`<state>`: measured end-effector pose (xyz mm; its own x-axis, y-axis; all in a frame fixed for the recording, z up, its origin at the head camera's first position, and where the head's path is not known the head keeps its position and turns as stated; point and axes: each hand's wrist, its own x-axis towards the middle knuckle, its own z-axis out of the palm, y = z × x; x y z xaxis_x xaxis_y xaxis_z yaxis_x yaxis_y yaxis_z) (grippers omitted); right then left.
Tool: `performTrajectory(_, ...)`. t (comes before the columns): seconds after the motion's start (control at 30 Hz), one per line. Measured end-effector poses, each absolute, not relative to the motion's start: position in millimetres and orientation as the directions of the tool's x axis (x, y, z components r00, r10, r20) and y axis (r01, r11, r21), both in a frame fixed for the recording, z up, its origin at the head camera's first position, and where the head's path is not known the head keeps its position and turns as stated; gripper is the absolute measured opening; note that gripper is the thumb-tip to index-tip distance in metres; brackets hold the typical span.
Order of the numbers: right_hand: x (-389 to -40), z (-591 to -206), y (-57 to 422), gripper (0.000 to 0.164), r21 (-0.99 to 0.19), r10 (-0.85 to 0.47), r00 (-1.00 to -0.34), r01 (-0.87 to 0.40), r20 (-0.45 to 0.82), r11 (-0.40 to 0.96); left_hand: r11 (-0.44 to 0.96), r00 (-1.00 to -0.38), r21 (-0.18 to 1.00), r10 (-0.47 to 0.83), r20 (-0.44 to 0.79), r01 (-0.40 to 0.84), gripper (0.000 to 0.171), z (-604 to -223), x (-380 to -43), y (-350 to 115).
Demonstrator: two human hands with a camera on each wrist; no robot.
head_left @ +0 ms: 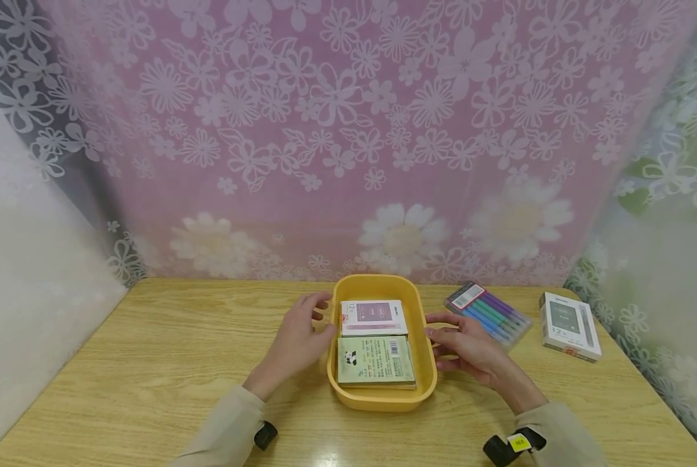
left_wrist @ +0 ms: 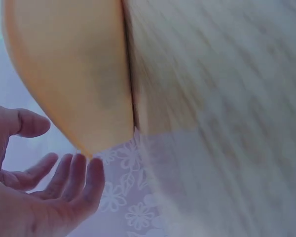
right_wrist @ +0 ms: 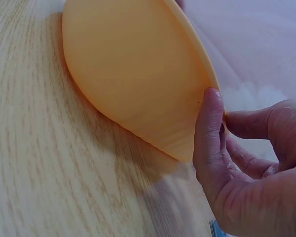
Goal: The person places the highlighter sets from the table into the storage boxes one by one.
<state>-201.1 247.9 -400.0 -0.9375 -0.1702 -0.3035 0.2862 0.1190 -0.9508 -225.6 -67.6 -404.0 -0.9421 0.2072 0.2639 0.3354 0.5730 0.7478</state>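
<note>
A yellow plastic basin [head_left: 378, 398] stands on the table, with a white and mauve box [head_left: 374, 318] and a green rectangular pack with a panda picture and barcode [head_left: 376, 360] lying inside. My left hand [head_left: 301, 340] is beside the basin's left rim, its fingers loosely bent; the left wrist view shows those fingers [left_wrist: 79, 177] apart from one another near the rim. On the opposite side, my right hand [head_left: 471, 347] pinches the rim. One finger [right_wrist: 208, 133] lies along the basin's outer wall in the right wrist view, and the thumb reaches the edge.
A clear case of colored pens [head_left: 491, 314] lies behind my right hand. Farther right is a white and grey box with a pen picture [head_left: 570, 325]. Flowered pink cloth [head_left: 348, 143] hangs along the table's back edge.
</note>
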Motion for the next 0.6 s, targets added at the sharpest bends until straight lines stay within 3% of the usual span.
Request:
performTrajectory(0.27,-202,-398,246,0.056,-0.945,-0.152,-0.936,0.301,-0.318,0.125,0.37,-0.983,0.925,0.183,0.019,0.086,0.046,-405,-230,-74)
performTrajectory(0.4,-203,-397,245,0.055,-0.945,-0.151,-0.935,0.303,-0.32,0.123,0.211,-0.971,0.976,0.215,-0.107,-0.06,0.047,-404,-231,-74)
performTrajectory(0.6,-203,-397,245,0.055,-0.944,-0.148,-0.935,0.305,-0.322,0.125,0.119,-0.93,0.973,0.29,-0.225,-0.198,0.049,-406,-237,-77)
